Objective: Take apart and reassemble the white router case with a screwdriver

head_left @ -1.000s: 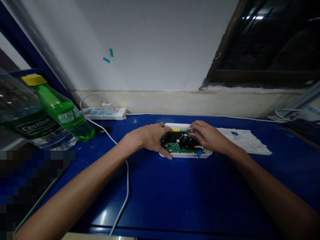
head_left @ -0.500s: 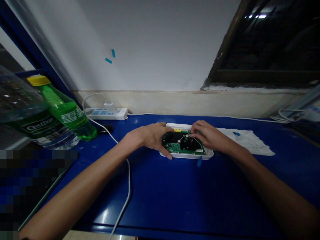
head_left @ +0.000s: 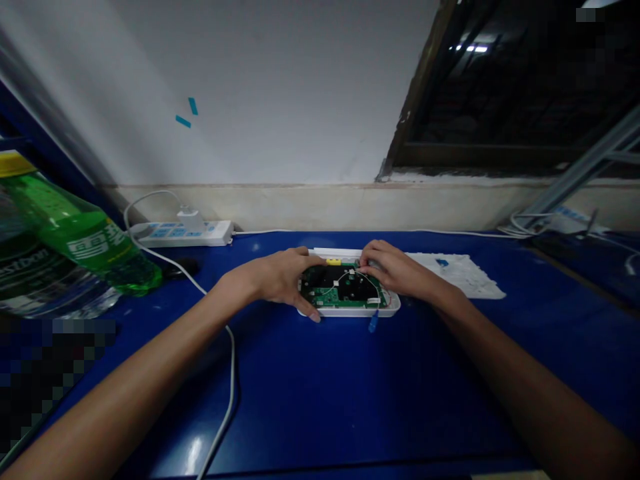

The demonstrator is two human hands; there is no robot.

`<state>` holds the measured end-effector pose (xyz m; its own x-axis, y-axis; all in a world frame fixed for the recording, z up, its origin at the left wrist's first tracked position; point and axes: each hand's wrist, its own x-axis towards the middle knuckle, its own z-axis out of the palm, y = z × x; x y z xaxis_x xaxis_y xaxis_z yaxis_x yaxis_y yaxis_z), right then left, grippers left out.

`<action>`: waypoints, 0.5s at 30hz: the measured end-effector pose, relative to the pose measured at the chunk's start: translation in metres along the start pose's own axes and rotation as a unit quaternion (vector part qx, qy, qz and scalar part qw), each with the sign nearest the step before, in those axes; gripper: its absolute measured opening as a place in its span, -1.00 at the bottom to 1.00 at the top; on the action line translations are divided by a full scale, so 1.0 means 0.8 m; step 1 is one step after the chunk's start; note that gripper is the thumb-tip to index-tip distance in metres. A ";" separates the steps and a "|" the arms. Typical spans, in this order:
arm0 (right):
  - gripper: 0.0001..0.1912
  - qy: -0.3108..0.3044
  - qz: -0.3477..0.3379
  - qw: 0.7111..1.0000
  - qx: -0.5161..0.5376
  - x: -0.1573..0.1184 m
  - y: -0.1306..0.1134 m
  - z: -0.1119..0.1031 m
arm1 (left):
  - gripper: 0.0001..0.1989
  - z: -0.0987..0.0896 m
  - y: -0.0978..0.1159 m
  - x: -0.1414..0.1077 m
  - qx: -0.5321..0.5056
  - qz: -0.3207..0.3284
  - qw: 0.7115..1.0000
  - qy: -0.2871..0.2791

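Note:
A white plastic casing (head_left: 350, 312) lies on the blue table, its inside exposed. In it sits a green circuit board (head_left: 327, 299) with black parts, a yellow block (head_left: 333, 262) along the far side and a thin white fibre cable. A blue connector (head_left: 373, 323) on that cable hangs over the casing's near edge. My left hand (head_left: 283, 277) grips the left end of the casing, thumb on the near rim and fingers over the far side. My right hand (head_left: 390, 270) is closed at the board's far right part, its fingertips pinched; what they hold is too small to tell.
A white sheet (head_left: 460, 277) with a small blue piece (head_left: 442, 263) lies right of the casing. At the left stand a green bottle (head_left: 85, 233) and a power strip (head_left: 215, 233). A white cable (head_left: 231, 373) crosses the blue table (head_left: 310, 400). The wall rises behind.
The whole scene has shifted left as the camera turned right. Both hands keep nearly the same places on the casing and board.

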<state>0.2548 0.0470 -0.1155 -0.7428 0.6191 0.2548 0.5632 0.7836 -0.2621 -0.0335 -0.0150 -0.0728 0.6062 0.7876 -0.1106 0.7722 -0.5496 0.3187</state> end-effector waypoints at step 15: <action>-0.86 -0.017 -0.015 1.000 -0.006 0.002 0.002 0.001 | 0.07 -0.002 0.001 -0.001 -0.009 -0.007 1.000 -0.008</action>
<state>0.2542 0.0492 -0.1161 -0.7708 0.5936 0.2313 0.5446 0.8024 -0.2441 -0.0334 -0.0156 -0.0706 0.5986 0.7903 -0.1307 0.7770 -0.5332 0.3345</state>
